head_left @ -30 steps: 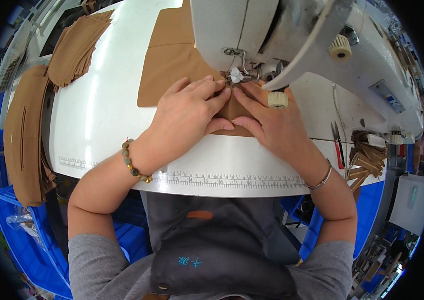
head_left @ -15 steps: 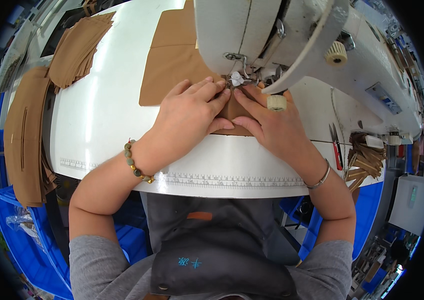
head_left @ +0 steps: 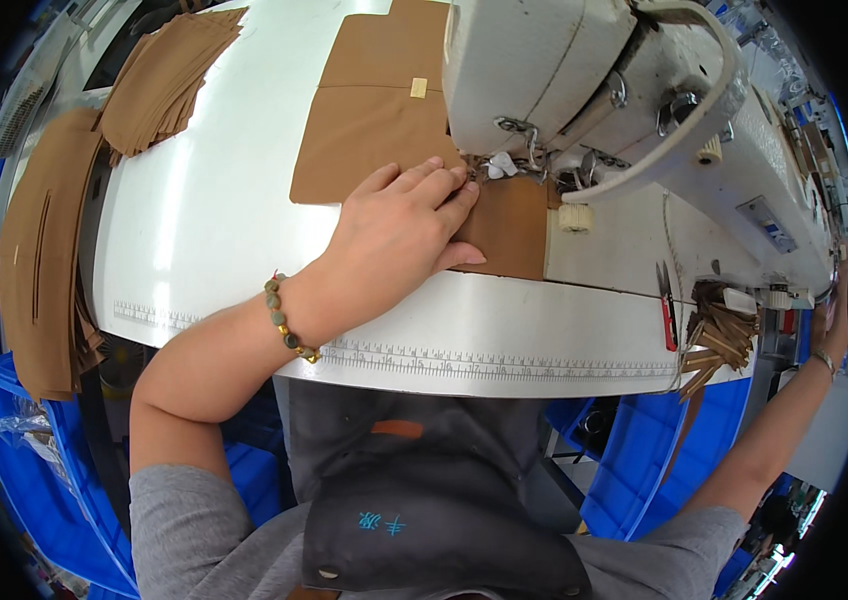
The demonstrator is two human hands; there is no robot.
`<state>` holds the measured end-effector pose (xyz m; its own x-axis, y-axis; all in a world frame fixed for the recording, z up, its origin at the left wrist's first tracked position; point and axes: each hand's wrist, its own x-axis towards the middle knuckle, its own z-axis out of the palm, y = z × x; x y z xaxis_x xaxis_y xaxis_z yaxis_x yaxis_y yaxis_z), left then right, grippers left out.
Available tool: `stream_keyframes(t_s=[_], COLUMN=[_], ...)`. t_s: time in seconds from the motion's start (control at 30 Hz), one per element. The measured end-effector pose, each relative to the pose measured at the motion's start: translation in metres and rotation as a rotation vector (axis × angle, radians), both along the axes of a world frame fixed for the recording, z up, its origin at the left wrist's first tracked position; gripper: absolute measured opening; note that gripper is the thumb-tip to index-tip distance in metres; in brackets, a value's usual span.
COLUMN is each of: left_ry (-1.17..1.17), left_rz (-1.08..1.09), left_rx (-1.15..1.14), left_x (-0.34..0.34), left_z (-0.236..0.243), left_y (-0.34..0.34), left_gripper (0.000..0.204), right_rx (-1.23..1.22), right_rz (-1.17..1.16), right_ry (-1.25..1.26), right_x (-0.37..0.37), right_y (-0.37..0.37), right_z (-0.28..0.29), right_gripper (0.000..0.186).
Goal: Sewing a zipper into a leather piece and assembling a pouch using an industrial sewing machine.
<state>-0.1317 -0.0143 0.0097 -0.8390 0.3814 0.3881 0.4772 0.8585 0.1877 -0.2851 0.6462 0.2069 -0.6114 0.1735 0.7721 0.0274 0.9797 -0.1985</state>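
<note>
My left hand lies with fingers slightly bent on a brown fabric piece under the presser foot of a white sewing machine; its fingertips press the cloth just left of the foot. A larger brown piece with a small pale patch lies beside it on the white table. My right hand is at the far right edge of the view, by the machine's wheel end; its fingers are too hidden to make out.
Brown cut pieces lie stacked at the upper left and along the left edge. At the right are red-handled snips and a bundle of brown strips. Blue bins sit below the table. A printed ruler edges the table.
My right hand has left the cloth and moved far right to the machine's end. My left hand stays on the fabric, shifted slightly right. The view has turned a little.
</note>
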Motion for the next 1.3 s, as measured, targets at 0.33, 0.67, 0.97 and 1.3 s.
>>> stream_keyframes(t_s=[0.33,0.67,0.97,1.3], left_ry=[0.008,-0.004,0.01,0.047], left_rz=[0.033,0.033,0.041,0.034], left_rx=[-0.061,-0.042,-0.042,-0.039], left_x=[0.0,0.0,-0.001,-0.002], left_z=[-0.001,-0.001,0.001,0.0], left_y=[0.002,0.001,0.002,0.001], left_gripper=[0.062,0.061,0.06,0.057], right_rx=[-0.927,-0.759,-0.529,-0.611], right_rz=[-0.054,0.147,0.074,0.164], right_ry=[0.181,0.154,-0.145,0.084], right_x=[0.013,-0.011,-0.024,-0.002], right_y=[0.041,0.076,0.089,0.067], right_z=[-0.16,-0.144,-0.061,-0.179], right_gripper=[0.055,0.052,0.049,0.043])
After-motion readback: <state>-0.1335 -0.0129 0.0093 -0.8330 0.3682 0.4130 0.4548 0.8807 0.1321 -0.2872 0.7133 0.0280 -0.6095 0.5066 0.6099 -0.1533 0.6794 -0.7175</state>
